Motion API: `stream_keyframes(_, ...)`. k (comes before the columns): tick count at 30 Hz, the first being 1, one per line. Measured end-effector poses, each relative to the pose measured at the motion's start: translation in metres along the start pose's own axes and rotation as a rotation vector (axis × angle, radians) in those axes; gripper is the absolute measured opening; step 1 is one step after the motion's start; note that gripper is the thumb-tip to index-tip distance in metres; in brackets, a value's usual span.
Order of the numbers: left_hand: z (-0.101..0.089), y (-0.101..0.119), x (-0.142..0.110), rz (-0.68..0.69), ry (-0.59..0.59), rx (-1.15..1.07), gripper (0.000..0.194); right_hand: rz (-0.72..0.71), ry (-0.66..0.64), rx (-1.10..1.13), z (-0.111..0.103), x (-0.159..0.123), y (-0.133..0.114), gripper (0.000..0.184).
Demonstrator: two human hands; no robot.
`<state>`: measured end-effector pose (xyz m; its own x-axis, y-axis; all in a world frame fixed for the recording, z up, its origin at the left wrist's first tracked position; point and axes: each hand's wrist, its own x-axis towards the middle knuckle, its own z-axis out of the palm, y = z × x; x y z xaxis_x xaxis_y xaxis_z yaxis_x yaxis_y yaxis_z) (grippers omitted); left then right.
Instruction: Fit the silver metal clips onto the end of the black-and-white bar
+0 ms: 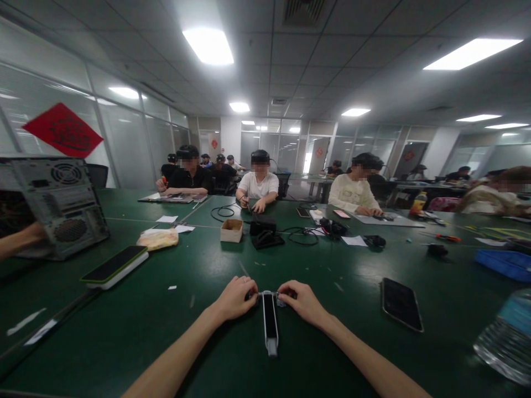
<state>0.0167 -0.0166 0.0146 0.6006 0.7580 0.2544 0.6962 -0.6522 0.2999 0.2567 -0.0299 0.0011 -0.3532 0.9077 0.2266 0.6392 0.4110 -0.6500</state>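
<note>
A narrow light-grey device with a long black strip (270,320) lies on the green table in front of me, its blunt light-grey end towards me. Small parts stick out at both sides of its far end. My left hand (236,298) is closed, thumb and fingers pinching at the left side of that far end. On the opposite side my right hand (305,303) is also closed, its fingertips at the small part on the right. The fingers partly hide these parts, so their kind is unclear. Both forearms come in from the bottom edge.
A phone (401,304) and a clear water bottle (508,337) stand to the right, near a blue tray (504,264). Ahead are a small box (231,231) and black cables. Leftward lie a green-edged device (116,265) and a computer case (74,207). Several people sit opposite.
</note>
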Motion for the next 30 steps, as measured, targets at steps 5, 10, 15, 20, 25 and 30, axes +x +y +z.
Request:
stream_keyframes(5, 0.001, 0.000, 0.001, -0.007, -0.011, 0.013, 0.009, 0.016, 0.006, 0.022, -0.001, 0.000, -0.006, 0.014)
stream_keyframes(10, 0.001, -0.001, 0.002, -0.007, -0.005, 0.001, 0.009, 0.023, 0.003, 0.006, -0.004, -0.001, -0.012, 0.013)
stream_keyframes(15, 0.000, -0.001, 0.001, -0.002, 0.004, -0.008, 0.009, 0.011, 0.007, -0.040, -0.004, -0.003, -0.014, 0.014)
stream_keyframes(20, -0.002, 0.001, 0.000, -0.014, -0.011, -0.003, 0.009, 0.004, 0.000, -0.076, -0.004, -0.002, -0.014, 0.017)
stream_keyframes(25, -0.001, 0.001, 0.001, -0.016, -0.010, 0.000, 0.009, -0.012, 0.000, -0.083, -0.002, -0.001, -0.012, 0.022)
stream_keyframes(30, 0.002, -0.002, 0.001, -0.008, -0.004, -0.005, 0.009, -0.008, 0.032, -0.076, 0.000, 0.000, -0.009, 0.018)
